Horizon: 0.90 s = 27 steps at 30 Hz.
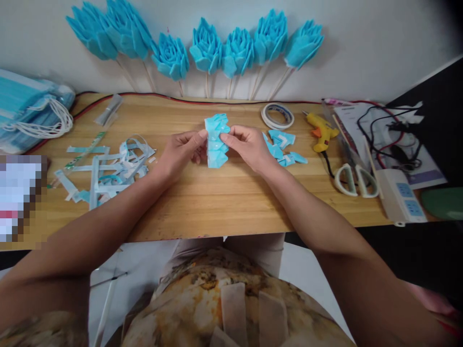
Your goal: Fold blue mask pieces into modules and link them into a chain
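A strip of folded light-blue petal pieces [217, 140] stands upright just above the wooden table [217, 202], near its middle. My left hand [181, 152] pinches its left edge with thumb and fingers. My right hand [248, 144] pinches its right edge the same way. Both hands are closed on the strip. A few loose folded blue pieces [284, 147] lie just right of my right hand.
Several blue flowers on sticks [206, 48] lean on the wall. A tape roll [277, 115], yellow glue gun [320, 130], scissors [354, 178] and power strip [400, 195] lie at right. Cut mask scraps [108, 166] and a mask stack [29, 111] are at left.
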Motion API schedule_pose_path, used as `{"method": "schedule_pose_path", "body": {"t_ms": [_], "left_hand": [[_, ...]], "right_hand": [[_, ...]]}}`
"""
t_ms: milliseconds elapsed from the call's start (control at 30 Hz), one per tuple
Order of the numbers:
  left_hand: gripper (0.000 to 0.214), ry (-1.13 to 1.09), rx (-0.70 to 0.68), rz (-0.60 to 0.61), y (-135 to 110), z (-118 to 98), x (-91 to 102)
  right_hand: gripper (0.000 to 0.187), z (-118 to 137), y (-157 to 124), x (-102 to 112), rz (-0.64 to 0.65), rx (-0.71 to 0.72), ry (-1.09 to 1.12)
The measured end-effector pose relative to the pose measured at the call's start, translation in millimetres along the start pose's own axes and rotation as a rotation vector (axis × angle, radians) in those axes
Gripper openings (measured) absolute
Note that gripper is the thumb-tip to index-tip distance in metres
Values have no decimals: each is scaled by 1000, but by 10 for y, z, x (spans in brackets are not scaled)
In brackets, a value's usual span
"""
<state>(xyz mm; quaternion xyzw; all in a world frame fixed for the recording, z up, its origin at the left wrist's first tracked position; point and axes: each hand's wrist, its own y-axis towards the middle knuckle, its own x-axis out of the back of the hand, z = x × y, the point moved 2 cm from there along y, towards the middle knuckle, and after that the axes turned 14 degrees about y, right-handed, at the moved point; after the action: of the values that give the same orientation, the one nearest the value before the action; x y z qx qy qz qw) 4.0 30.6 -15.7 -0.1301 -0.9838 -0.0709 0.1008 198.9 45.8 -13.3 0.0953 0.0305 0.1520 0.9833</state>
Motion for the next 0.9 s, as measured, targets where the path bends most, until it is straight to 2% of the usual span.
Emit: {"method": "schedule_pose_path", "body": {"t_ms": [167,300,400,533,700,900], "left_hand": [[39,44,29,3,-1,-30,5],[30,31,33,-48,6,-14,21],[31,13,6,-96,14,-1,31],[32,33,-1,-93,17,0,26],[32,66,-4,-70,11,-4,23],[31,67,4,-98,13,8,35]], "right_hand": [[60,25,-10,-5,-15,29,-35],[62,15,-7,-12,-27,29,39],[60,12,-13,-29,34,-5,92],[53,17,-22,-41,96,-47,81],[49,10,-11,-25,91,-40,56],[52,30,-14,-28,93,-34,65]]}}
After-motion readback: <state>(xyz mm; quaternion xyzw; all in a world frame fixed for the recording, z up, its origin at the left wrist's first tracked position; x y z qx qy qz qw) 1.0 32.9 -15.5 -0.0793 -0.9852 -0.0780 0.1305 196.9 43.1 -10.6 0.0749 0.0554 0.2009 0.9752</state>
